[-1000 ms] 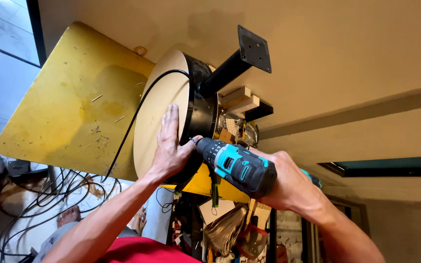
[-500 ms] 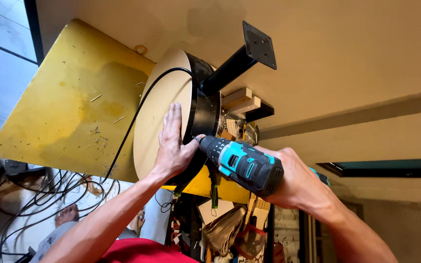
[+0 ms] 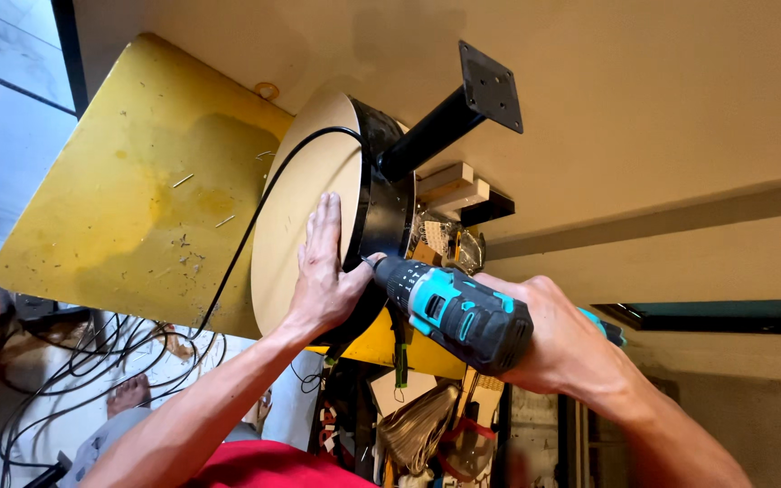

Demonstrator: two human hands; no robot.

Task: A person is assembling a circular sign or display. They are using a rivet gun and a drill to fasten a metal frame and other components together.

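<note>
Right hand (image 3: 564,348), lower right of frame, fingers wrapped tight around the grip of a black-and-teal cordless drill (image 3: 454,309), nose aimed at the black rim of the round stool seat (image 3: 305,212) at frame centre. Left hand (image 3: 323,271) lies flat on the seat's tan underside, fingers pressed together, thumb by the drill tip. Seat stands on edge on the yellow table (image 3: 128,208); black post with square mounting plate (image 3: 490,86) sticks out toward upper right.
</note>
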